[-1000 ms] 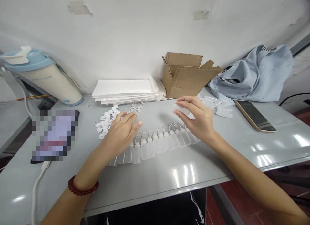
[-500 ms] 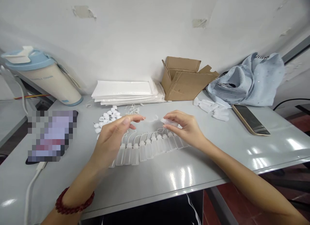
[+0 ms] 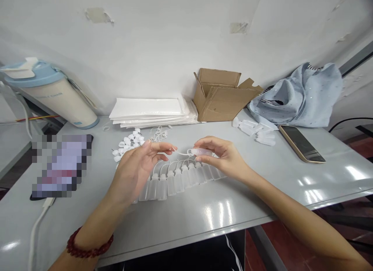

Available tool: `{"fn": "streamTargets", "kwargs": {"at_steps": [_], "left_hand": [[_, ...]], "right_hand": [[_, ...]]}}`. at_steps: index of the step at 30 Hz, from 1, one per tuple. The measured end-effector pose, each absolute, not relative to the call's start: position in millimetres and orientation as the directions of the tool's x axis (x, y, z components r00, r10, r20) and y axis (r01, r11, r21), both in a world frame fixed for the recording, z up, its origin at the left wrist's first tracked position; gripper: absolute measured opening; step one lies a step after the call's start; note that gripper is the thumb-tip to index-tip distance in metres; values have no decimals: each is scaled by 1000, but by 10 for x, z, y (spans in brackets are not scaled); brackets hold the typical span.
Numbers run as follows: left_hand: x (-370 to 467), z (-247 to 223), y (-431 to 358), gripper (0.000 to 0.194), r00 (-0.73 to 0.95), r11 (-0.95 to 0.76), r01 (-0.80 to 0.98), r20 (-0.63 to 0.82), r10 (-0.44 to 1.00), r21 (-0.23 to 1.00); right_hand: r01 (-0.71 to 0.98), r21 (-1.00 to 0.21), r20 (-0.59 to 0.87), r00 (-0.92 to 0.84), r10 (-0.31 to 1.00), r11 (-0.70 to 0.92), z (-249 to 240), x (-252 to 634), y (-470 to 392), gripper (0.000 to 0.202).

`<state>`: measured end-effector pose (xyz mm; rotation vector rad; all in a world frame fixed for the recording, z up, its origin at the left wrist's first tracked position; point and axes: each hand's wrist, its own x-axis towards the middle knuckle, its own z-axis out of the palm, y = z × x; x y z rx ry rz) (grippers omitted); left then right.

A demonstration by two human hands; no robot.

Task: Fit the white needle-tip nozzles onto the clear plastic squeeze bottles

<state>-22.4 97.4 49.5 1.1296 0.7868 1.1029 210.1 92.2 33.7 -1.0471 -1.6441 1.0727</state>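
Covering the left end of the bottle row (image 3: 175, 181) is the left hand (image 3: 131, 170), fingertips now pinching a white strap (image 3: 183, 153) that is lying straighter than before. Above the row, the right hand (image 3: 223, 152) is gripping a small bottle (image 3: 202, 151). Beyond the row, white caps (image 3: 129, 142) and loose straps (image 3: 159, 135) are lying left, loose bottles (image 3: 250, 128) right; farther behind it, white packets (image 3: 147, 106) and an open carton (image 3: 230, 104) are resting.

the cabled phone (image 3: 62, 164) is blurred into blocks.
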Motion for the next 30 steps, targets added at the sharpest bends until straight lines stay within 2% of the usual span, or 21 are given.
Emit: {"fn": "streamTargets", "kwargs": {"at_steps": [6,14,19,30], "left_hand": [[-234,536,990,37,303,139,-353,-28,953,925],[-232,554,998,45,343,223,-325,-105,934,919],[-251,570,1013,50,328,282,-366,-160,931,887],[-241,591,997,43,344,322,-394,-187,920,861]], "right_hand": [[112,-965,199,-283,938,238,341,2093,895,26],[49,-977,184,-290,939,207,381,2058,843,26],[52,-974,197,-278,940,219,378,2046,842,25],[52,-969,220,-255,942,241,373,2058,837,25]]}}
